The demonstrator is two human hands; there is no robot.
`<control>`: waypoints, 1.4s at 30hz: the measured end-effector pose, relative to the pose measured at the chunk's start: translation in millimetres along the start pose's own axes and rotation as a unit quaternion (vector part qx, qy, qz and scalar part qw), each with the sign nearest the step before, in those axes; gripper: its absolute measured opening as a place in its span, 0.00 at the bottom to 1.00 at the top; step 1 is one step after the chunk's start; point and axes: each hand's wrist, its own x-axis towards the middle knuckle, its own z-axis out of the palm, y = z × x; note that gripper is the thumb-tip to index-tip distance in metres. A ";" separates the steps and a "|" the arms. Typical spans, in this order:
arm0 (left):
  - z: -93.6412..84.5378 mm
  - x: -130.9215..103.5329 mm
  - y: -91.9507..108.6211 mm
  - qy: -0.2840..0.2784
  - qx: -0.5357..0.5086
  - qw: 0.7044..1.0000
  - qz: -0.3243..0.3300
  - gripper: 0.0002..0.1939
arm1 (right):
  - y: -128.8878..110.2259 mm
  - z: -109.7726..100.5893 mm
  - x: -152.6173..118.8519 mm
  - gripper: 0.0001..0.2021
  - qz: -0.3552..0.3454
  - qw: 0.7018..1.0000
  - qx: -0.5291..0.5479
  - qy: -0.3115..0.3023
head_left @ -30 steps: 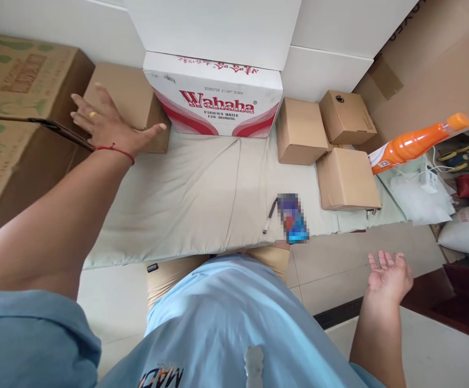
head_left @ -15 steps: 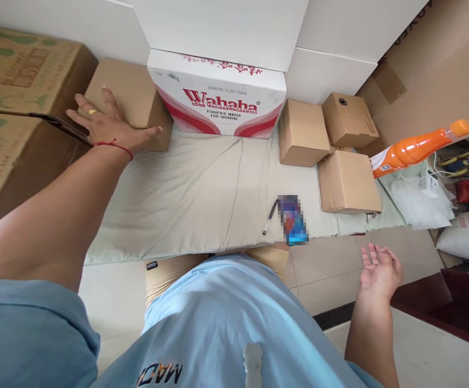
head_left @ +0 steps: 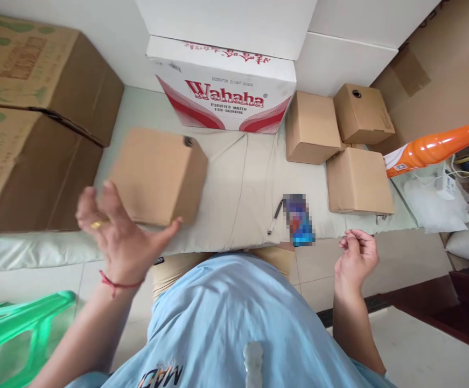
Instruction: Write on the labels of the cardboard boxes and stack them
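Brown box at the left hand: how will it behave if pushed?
The box likely stays stiff: flat cardboard faces, straight edges. Rolling seems unlikely with such square corners. The cloth shows wrinkles, so the box may drag or catch a little.

At the far edge of the cloth-covered table, a white carton read "Wahaha®" and "PURIFIED WATER FOR DRINKING". A brown carton by the left end bore "22"; the blue shirt showed "MAD".

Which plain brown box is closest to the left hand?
The plain brown box apart from the others, just beyond the left hand. The other three plain boxes cluster farther right, past the white Wahaha box.
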 end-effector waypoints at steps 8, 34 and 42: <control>5.2 -82.7 36.7 -0.035 -0.203 0.978 0.027 0.66 | -12.3 79.2 -33.4 0.11 0.018 0.954 -0.032 -0.297; -25.8 -45.9 16.9 -0.149 -0.474 0.819 0.287 0.37 | -18.4 119.7 -126.0 0.22 0.381 0.793 0.138 -0.454; -28.5 -52.4 20.3 -0.236 -0.568 0.734 0.288 0.32 | -1.1 129.1 -116.1 0.23 0.167 0.912 -0.015 -0.373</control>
